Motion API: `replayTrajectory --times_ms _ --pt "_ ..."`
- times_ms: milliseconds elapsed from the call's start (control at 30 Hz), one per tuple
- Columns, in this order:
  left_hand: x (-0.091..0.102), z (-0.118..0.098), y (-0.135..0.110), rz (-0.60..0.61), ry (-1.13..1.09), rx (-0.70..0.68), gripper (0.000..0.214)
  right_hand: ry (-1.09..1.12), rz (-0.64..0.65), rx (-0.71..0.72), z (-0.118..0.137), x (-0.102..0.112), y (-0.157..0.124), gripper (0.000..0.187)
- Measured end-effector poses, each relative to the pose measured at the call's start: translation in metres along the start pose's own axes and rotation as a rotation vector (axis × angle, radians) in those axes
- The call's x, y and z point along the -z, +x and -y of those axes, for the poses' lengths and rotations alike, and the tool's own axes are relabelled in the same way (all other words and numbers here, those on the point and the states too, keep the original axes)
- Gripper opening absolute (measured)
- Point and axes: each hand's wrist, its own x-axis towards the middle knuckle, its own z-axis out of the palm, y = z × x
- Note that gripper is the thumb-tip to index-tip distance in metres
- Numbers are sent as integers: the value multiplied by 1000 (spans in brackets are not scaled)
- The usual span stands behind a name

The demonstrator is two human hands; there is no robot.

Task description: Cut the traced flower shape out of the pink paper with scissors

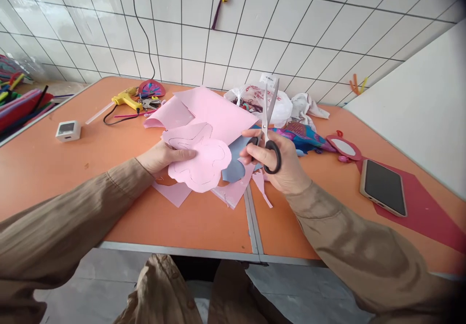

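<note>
My left hand (163,156) pinches a pink flower-shaped cutout (204,166) with pen lines drawn on it, thumb on top and fingers hidden beneath. In my right hand (286,161) is a pair of scissors (267,120) with black handles, blades pointing up and slightly apart. The scissors are to the right of the cutout and do not touch it. Behind the cutout lie larger pink sheets (218,108). A blue piece (236,155) and pink scraps (233,195) lie under and beside it on the orange table (174,227).
At the back left are a yellow glue gun (127,99) and a small white box (68,130). A white plastic bag (278,103) stands by the tiled wall. On the right, a phone (384,185) rests on a red sheet (422,207), near a small round mirror-like piece (344,147).
</note>
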Motion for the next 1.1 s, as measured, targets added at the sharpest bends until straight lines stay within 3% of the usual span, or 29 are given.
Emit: replayTrajectory --times_ms 233,433,633,867,1100 --pt "-13 2 1 126 -39 60 42 122 102 -91 3 -4 6 49" --pt "-14 5 1 61 -47 11 43 254 115 -117 -5 3 1 55" --pt "-13 12 3 45 3 -70 45 219 140 -117 -14 -1 -2 61" --pt "-15 13 3 -2 66 -76 52 167 103 -103 -22 0 1 56" --pt "-17 12 2 69 62 11 53 130 105 -157 -12 -4 1 54"
